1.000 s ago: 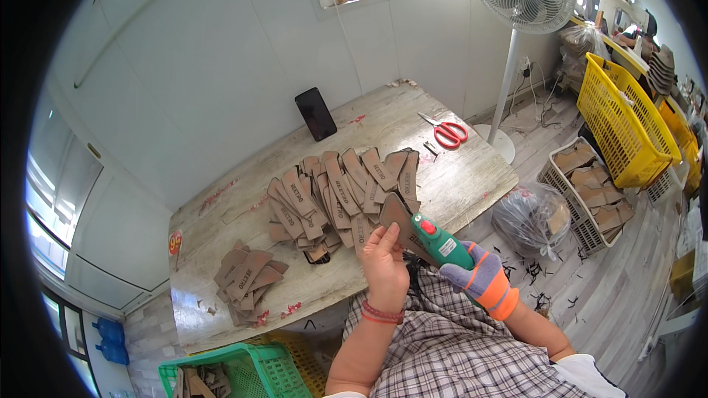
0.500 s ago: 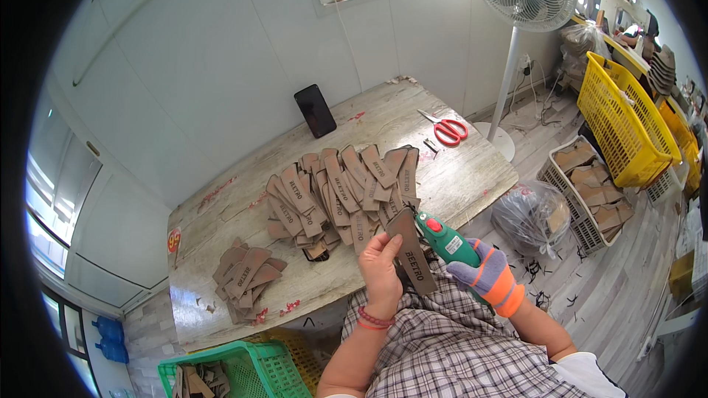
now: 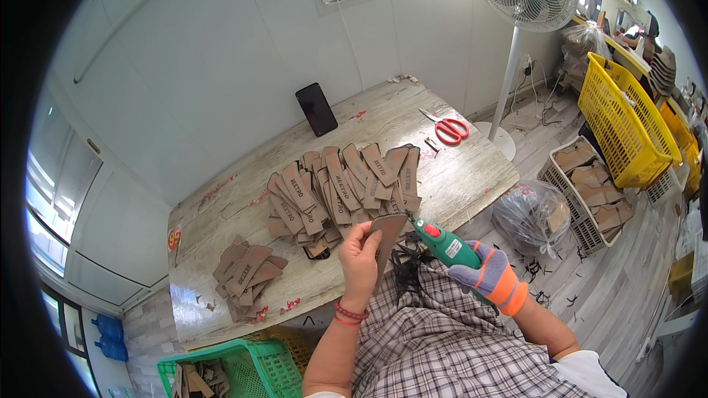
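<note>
My bare left hand [image 3: 358,269] pinches a flat brown strap-shaped piece [image 3: 387,239] between thumb and fingers, its face turned mostly edge-on. In a purple and orange glove, my right hand [image 3: 488,277] grips a green handheld power tool [image 3: 450,248] with a red button. The tool's tip points up and left, close to the piece's upper end; whether they touch I cannot tell. Black trimmed strips [image 3: 410,271] lie on my lap beneath. Beyond my hands a big heap of like pieces [image 3: 335,186] covers the middle of the table, and a smaller pile [image 3: 247,274] sits to its left.
Red-handled scissors [image 3: 450,130] and a dark phone [image 3: 316,110] are on the worn table [image 3: 472,169]. A green basket [image 3: 273,365] with brown pieces is at lower left. On the right stand a white fan [image 3: 509,81], a plastic bag [image 3: 532,214] and yellow [image 3: 627,118] and white crates [image 3: 571,210].
My left hand has moved left with the brown piece and turned it, so its printed face shows less. The black strips on my lap are now uncovered. My right hand stays nearly still.
</note>
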Tool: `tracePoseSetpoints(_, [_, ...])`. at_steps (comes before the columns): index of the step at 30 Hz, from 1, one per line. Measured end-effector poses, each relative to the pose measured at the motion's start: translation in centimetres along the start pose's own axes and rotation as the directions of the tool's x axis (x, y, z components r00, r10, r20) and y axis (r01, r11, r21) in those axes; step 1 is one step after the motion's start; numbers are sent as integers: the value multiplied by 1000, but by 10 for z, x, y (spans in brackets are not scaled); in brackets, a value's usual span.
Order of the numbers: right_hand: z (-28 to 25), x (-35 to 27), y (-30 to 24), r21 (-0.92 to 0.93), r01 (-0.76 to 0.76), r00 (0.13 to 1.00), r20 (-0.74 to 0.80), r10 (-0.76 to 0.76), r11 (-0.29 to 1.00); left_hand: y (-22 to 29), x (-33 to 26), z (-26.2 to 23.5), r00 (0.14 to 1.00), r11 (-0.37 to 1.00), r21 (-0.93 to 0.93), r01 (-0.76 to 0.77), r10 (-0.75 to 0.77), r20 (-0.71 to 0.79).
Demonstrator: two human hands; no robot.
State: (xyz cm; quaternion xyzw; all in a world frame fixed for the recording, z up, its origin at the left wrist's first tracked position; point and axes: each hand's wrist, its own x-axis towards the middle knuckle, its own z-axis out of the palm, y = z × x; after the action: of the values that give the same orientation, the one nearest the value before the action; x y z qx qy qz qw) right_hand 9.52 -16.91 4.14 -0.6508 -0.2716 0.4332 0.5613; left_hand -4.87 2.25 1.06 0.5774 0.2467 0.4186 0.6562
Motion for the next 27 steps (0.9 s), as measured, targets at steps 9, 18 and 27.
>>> tracePoseSetpoints(9, [-6,-2,-1,-132,32,998,58,-24,991,10,8,-18,992,966,239,-103,83,90])
tracePoseSetpoints(18, [-11,-3,-5,-345,87,992,120,-48,935,36,15,-33,964,895,400,-195,100,246])
tracePoseSetpoints(27, [-9,-2,-6,-381,97,986,161,-38,919,41,16,-37,937,898,393,-196,53,346])
